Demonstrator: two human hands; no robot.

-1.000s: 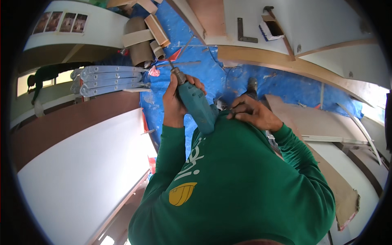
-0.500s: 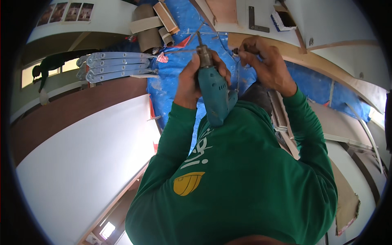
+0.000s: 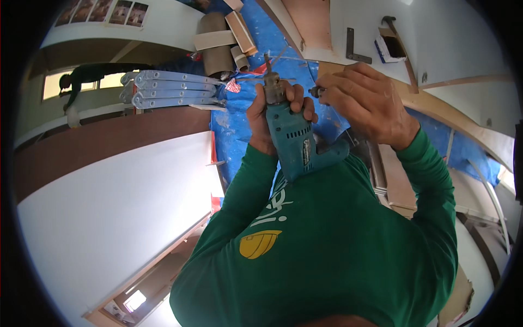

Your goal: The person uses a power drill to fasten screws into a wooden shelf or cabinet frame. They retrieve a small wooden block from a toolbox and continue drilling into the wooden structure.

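Observation:
Upright in front of my chest is a teal power drill (image 3: 294, 139), its handle angled to the right and a thin bit (image 3: 268, 64) pointing away from me. My left hand (image 3: 260, 117) is wrapped around its front end, with the fingers curled over the metal chuck (image 3: 275, 90). To the right of the chuck, a small apart from it, my right hand (image 3: 373, 103) pinches a chuck key (image 3: 316, 91). Only the key's dark metal end shows; the fingers hide the rest.
A folded aluminium ladder (image 3: 174, 90) lies at the left, near cardboard tubes (image 3: 216, 49). Blue sheeting (image 3: 229, 128) covers the floor. On the white surface ahead are a metal square (image 3: 351, 46), a hammer (image 3: 403, 52) and a small box (image 3: 391, 48). Another person (image 3: 81, 79) bends at far left.
The drill has turned in my left hand, so its handle now swings out to the right. My right hand has rolled over, and the chuck key's end now shows beside the chuck.

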